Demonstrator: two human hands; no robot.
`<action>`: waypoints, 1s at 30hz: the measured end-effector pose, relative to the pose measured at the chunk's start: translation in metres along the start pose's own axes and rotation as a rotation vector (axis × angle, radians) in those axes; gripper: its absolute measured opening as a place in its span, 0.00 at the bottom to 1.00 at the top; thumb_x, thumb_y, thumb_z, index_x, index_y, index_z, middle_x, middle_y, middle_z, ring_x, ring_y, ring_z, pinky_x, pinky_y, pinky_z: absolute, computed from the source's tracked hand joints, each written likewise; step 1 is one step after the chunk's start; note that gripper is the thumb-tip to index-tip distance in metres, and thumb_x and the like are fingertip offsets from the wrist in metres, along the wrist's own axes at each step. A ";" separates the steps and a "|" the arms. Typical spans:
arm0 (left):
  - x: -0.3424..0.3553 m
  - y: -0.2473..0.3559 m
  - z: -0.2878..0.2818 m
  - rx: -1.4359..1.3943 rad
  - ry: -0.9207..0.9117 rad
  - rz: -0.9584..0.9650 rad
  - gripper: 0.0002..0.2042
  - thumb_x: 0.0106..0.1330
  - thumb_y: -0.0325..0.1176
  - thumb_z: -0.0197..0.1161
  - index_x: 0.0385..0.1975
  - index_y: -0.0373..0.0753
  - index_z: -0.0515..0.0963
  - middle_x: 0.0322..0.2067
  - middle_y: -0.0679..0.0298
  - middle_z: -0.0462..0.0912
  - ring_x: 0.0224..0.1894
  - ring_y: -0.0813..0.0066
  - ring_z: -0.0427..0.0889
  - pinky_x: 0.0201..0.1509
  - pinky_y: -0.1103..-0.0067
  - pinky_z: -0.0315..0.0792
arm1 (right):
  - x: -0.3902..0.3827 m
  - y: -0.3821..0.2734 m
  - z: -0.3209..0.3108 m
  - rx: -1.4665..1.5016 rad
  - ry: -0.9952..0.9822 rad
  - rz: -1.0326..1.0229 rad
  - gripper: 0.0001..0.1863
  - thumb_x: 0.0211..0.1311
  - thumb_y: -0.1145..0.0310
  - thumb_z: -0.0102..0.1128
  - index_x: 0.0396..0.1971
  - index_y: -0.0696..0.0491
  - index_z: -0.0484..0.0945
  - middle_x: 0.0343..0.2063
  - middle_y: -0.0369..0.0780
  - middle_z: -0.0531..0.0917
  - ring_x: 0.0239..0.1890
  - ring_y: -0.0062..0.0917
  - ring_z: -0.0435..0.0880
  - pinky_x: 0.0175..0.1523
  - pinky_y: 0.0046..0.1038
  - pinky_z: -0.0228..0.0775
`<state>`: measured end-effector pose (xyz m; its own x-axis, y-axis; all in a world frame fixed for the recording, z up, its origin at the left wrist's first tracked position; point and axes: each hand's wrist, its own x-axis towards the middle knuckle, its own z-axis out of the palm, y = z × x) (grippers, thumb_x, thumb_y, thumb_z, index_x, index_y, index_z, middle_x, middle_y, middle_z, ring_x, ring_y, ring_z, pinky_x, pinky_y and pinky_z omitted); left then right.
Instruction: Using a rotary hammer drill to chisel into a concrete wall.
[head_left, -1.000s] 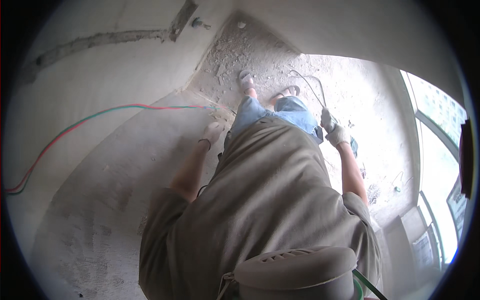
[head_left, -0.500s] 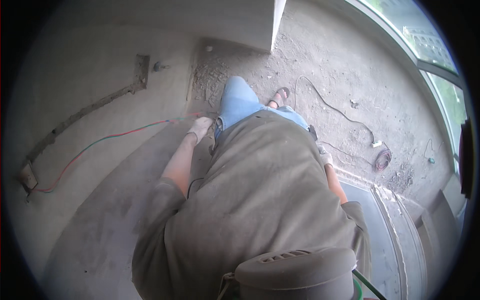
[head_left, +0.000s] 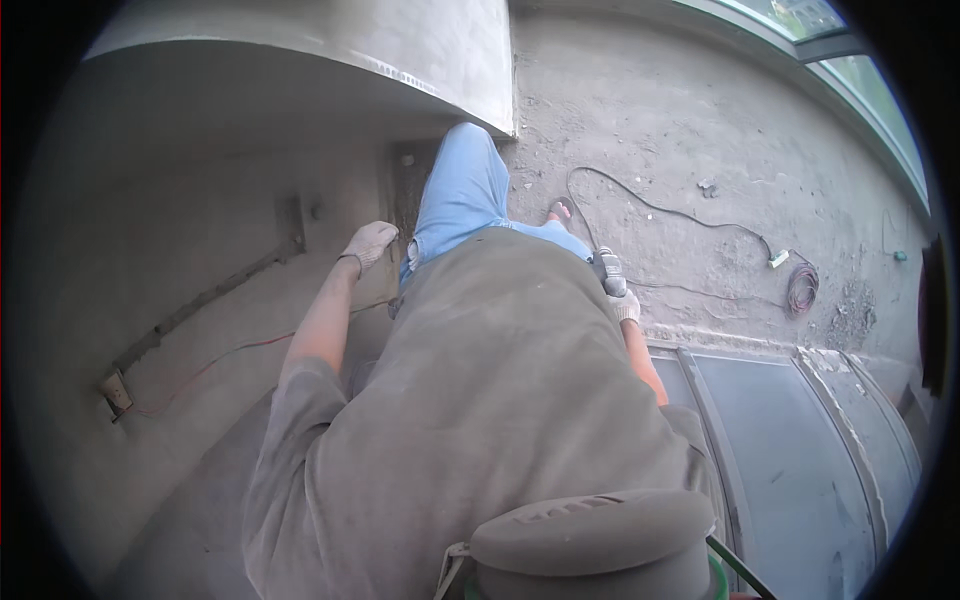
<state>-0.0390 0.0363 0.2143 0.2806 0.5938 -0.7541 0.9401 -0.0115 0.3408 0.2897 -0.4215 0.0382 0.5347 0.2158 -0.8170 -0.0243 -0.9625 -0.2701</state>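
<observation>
My left hand, in a whitish work glove, hangs beside my left thigh in blue jeans. Its fingers are curled in, and nothing shows in them. On the other side, my right hand, gloved too, is closed round a grey-and-dark corded power tool held low by my hip. The tool's working end is partly hidden, so its exact kind does not show. From near the tool a dark cord loops across the dusty floor to a white-and-green connector.
A coiled cable lies by the connector. Glass panels in frames are at right. A wall with a chased groove and a wall box with red and green wires is at left. A pale partition edge stands ahead.
My body has moved forward toward the partition, and the view has shifted. My left hand has come away from the wires and swung outward. The tool in my right hand shows more fully.
</observation>
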 end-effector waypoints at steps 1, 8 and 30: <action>-0.002 0.003 -0.004 0.012 0.001 0.008 0.16 0.66 0.43 0.55 0.41 0.38 0.81 0.34 0.68 0.81 0.34 0.79 0.76 0.36 0.79 0.71 | 0.001 -0.011 0.002 -0.023 -0.014 0.001 0.25 0.43 0.57 0.67 0.44 0.54 0.82 0.40 0.51 0.85 0.47 0.43 0.83 0.51 0.38 0.75; 0.005 0.023 0.002 -0.063 -0.043 0.034 0.18 0.66 0.43 0.55 0.43 0.35 0.81 0.43 0.56 0.84 0.49 0.65 0.81 0.56 0.73 0.71 | 0.012 -0.021 -0.006 -0.150 -0.046 0.014 0.23 0.45 0.56 0.64 0.41 0.52 0.83 0.42 0.51 0.84 0.49 0.43 0.83 0.53 0.39 0.75; -0.014 -0.203 0.093 -0.486 0.122 -0.038 0.13 0.65 0.39 0.55 0.37 0.38 0.82 0.35 0.66 0.83 0.42 0.74 0.80 0.48 0.78 0.72 | -0.021 -0.133 -0.025 -0.696 -0.054 -0.123 0.34 0.42 0.41 0.70 0.42 0.53 0.84 0.41 0.47 0.86 0.48 0.35 0.85 0.49 0.33 0.75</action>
<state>-0.2162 -0.0443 0.1036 0.1957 0.6767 -0.7097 0.7422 0.3709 0.5583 0.3027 -0.3017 0.1038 0.4560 0.3198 -0.8305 0.5888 -0.8082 0.0120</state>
